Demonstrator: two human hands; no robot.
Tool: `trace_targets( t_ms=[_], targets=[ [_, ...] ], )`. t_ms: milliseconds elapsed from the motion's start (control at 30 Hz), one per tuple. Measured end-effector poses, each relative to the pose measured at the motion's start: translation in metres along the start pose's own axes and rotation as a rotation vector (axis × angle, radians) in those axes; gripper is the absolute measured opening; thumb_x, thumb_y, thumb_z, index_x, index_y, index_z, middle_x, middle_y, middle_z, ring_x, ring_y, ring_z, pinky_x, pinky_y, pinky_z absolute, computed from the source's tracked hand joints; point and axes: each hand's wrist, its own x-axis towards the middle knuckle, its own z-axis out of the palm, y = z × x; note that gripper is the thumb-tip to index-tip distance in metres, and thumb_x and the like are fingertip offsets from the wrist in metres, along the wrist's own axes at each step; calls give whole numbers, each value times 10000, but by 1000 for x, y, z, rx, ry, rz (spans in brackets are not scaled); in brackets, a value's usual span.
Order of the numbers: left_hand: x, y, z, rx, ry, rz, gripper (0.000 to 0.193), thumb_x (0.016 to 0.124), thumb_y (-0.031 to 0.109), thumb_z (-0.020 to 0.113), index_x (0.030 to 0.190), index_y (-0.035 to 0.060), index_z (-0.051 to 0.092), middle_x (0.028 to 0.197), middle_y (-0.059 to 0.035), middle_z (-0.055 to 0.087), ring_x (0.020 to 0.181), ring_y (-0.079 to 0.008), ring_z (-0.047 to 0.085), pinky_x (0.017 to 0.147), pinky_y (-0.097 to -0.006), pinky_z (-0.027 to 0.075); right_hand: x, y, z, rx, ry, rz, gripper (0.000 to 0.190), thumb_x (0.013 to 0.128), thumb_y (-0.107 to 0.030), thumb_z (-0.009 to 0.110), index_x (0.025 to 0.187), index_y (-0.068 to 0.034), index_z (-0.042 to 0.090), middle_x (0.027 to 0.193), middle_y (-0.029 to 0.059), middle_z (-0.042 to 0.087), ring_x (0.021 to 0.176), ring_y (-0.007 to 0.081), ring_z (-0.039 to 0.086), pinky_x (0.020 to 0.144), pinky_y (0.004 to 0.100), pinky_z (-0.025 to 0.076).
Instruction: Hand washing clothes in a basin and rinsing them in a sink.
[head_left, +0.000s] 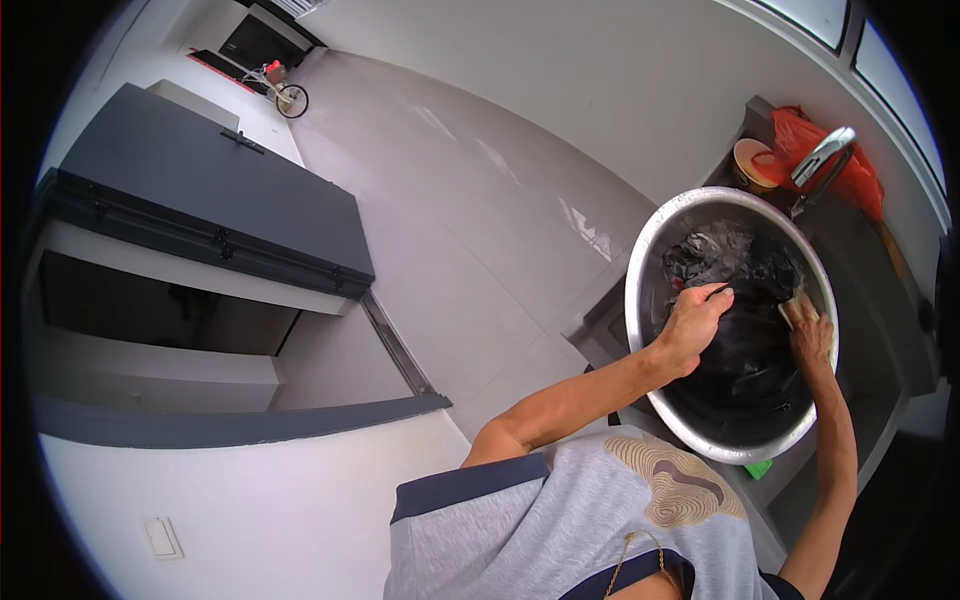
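Note:
In front of me is a round stainless-steel basin (637, 285) with dark wet cloth (750, 360) inside. A crumpled grey and black part of the cloth (709, 251) bunches up on the far side. My left hand (694, 319) pinches a dark edge of the cloth between thumb and fingers, above the basin's middle. Near the right inner wall, my right hand (811, 337) is closed around a pale yellowish object, mostly covered by the fingers. Whether that is soap or a brush, I cannot tell.
Behind the basin stand a chrome faucet (823, 156), a red plastic bag (855, 176) and a paper tub (754, 163). A green item (759, 469) shows below the near rim. To the left are a grey door (217, 180) and, farther off, a bicycle (289, 97).

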Motion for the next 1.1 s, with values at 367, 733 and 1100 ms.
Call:
trace_targets(
  t_ms=[367, 733, 1100],
  targets=[
    [78, -46, 12, 1663, -209, 415, 579, 656, 232, 667, 1150, -3, 477, 1010, -241, 469, 986, -373, 415, 878, -465, 356, -29, -20, -25, 788, 86, -100, 436, 895, -194, 384, 1312, -91, 307, 1335, 152, 324, 1236, 327, 303, 1001, 368, 265],
    [153, -105, 1, 958, 355, 133, 333, 606, 105, 579, 904, -43, 568, 948, -252, 560, 924, -403, 529, 815, -430, 423, -18, -56, -37, 1063, 79, -132, 484, 914, -261, 339, 1342, -57, 240, 1353, 155, 307, 1260, 280, 283, 1010, 336, 231],
    [78, -47, -10, 751, 146, 193, 584, 595, 155, 670, 1120, -34, 498, 1129, -284, 475, 1119, -365, 425, 906, -377, 371, 19, -8, -14, -26, -211, 55, 501, 838, -166, 409, 1325, -163, 292, 1344, 123, 324, 962, 398, 515, 805, 441, 431]
  ],
)
